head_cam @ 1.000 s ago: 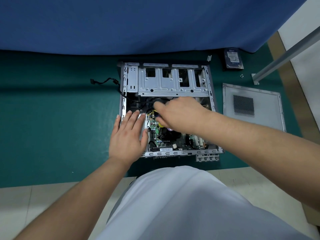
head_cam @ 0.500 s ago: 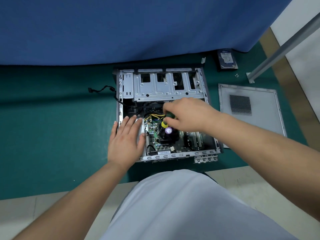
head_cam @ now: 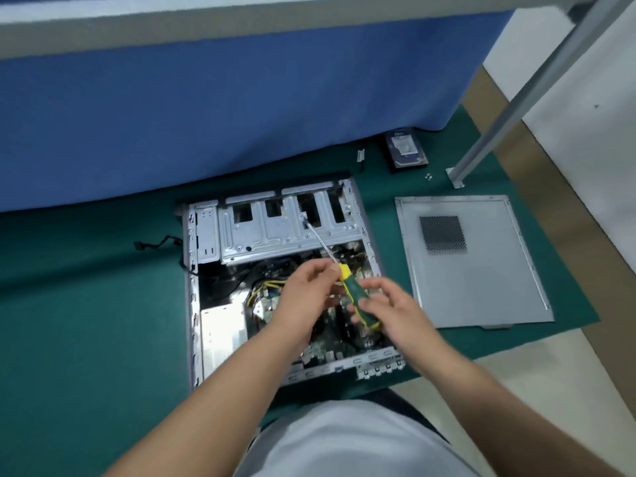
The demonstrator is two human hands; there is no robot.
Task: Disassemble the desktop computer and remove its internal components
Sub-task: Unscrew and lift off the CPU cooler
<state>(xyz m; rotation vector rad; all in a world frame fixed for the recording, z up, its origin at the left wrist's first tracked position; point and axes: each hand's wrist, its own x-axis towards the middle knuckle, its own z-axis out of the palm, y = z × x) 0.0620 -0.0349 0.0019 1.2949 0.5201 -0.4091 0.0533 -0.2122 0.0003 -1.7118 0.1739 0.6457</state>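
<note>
Hands over open case on green mat: left hand pinches screwdriver at shaft base, right hand curls round handle, tip on drive-cage screw. Cage likely stiff sheet steel, sharp edges; grip by flanges. Open mat left; side panel lies right, hard drive beyond.

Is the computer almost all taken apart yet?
Not yet. Done: the side panel is off and lies on the green mat, and a hard drive sits out by the blue wall with loose screws. In hand: both hands, left hand and right hand, hold a screwdriver with its tip at the drive cage. Left: the cage, cables and circuit board inside the case.
</note>
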